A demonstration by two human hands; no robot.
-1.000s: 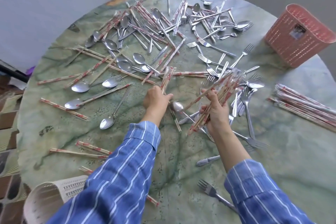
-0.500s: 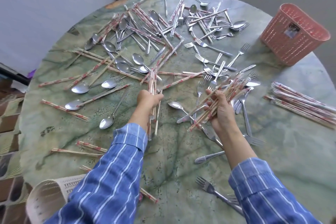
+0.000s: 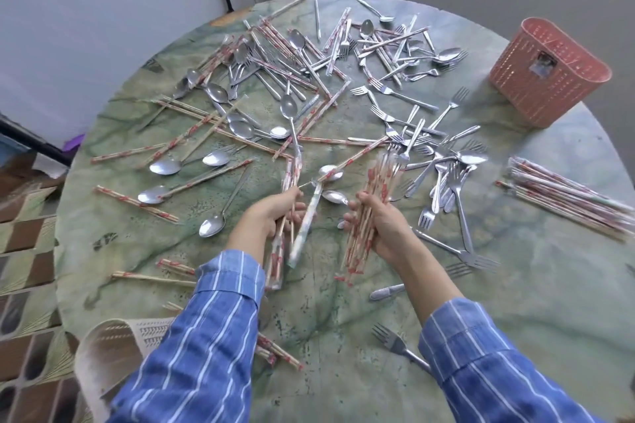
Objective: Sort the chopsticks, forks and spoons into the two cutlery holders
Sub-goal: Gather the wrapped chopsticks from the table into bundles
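head view: the step in hand, as judged, is gathering loose chopsticks into one bundle before they go to a holder.

state of the hands
- the right hand (image 3: 381,227) is clenched round a thick bundle of chopsticks (image 3: 372,189), held near upright with the top ends fanned.
- the left hand (image 3: 271,213) grips a few more sticks (image 3: 288,178), among them a wrapped pair (image 3: 305,230) that hangs down past the wrist.
- both hands are above the table (image 3: 549,285), well apart from the pink holder (image 3: 549,79), on the person's side of it.

recommended procedure
1. lay the left-hand sticks parallel to the bundle, not across it.
2. take them in under the right thumb, then release the left hand.
3. tap the lower ends on the table to level them; fanned ends are likely to snag on the holder rim.
4. check that the spoon (image 3: 330,172) just beyond the left hand is not lifted along.

appearance of the chopsticks
- thin pale sticks marked in red; some appear to sit in clear sleeves.
- many lie scattered among spoons and forks, well apart from the pink holder.
- a squared pile (image 3: 567,209) lies near the pink holder, on the person's side.
- the white holder (image 3: 113,343) is at the table edge farthest from the pink holder.
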